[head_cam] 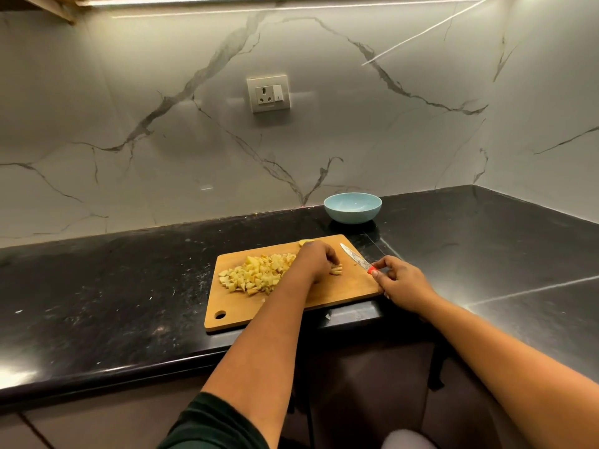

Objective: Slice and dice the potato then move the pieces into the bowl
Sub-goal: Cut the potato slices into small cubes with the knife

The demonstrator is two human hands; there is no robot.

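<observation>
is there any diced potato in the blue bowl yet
No, the blue bowl looks empty, and the diced potato is piled on the wooden cutting board.

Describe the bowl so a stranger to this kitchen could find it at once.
Start at the black countertop under the marbled wall. Go past the far edge of the wooden cutting board toward the wall: the bowl sits there, apart from the board. It is the only round, pale blue thing, and it looks empty.
</observation>
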